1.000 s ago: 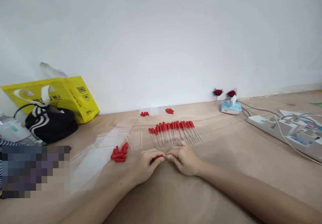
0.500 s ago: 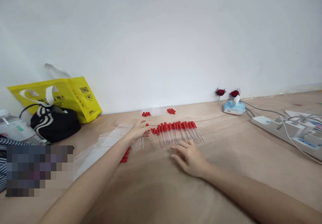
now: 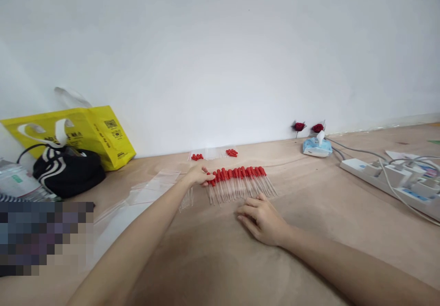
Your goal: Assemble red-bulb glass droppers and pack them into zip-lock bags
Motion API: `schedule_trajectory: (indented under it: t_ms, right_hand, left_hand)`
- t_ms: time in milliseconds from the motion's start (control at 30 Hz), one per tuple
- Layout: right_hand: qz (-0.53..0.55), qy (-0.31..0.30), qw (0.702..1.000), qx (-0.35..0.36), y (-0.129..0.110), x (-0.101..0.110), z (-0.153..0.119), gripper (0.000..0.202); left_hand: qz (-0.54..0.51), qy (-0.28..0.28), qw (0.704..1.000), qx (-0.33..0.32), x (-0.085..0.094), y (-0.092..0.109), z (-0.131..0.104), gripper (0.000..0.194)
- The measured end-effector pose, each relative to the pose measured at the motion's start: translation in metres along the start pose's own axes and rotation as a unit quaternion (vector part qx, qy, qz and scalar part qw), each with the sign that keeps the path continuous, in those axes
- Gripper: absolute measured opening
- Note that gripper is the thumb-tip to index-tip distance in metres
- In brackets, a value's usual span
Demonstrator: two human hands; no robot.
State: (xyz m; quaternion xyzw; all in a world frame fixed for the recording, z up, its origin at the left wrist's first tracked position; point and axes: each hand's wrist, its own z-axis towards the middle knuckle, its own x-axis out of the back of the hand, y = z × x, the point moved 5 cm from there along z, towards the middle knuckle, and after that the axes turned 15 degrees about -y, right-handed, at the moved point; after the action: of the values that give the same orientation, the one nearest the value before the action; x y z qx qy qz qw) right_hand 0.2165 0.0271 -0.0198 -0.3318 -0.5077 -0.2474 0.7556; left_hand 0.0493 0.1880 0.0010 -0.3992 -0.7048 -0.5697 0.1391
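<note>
A row of glass droppers with red rubber bulbs [image 3: 237, 174] lies side by side on the table, thin tips toward me. My left hand [image 3: 199, 176] is at the row's left end, thumb and fingers closed around the bulb of an end dropper; the exact grip is partly hidden. Beside that wrist lie several clear glass tubes [image 3: 187, 199], partly covered by my forearm. Just in front of the dropper tips rests my right hand [image 3: 263, 219], holding nothing, its fingers loosely bent and the thumb apart.
Clear plastic bags [image 3: 151, 190] lie left of my arm. Near the wall are two small piles of red bulbs [image 3: 231, 153]. A yellow bag [image 3: 110, 141] and black pouch [image 3: 68, 170] stand left; a tissue pack [image 3: 316, 147] and power strip [image 3: 388, 177] are right.
My left hand has come down and closed at the left end of the dropper row. My right hand stays beside the tips. The view has shifted slightly.
</note>
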Motion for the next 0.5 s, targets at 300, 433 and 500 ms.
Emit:
schedule_trajectory:
  t_ms: [300, 433, 500]
  right_hand:
    - [0.005, 0.015, 1.0, -0.018, -0.005, -0.004, 0.005, 0.016]
    - [-0.004, 0.001, 0.999, -0.051, -0.018, -0.009, 0.026, 0.015]
    - [-0.005, -0.01, 0.997, -0.073, -0.026, -0.009, 0.047, 0.016]
  left_hand:
    - [0.135, 0.125, 0.979, -0.087, 0.065, -0.043, -0.083, 0.017]
    - [0.226, 0.102, 0.962, -0.116, 0.073, -0.068, -0.108, 0.024]
    - [0.221, 0.112, 0.966, -0.077, 0.074, -0.078, -0.109, 0.027]
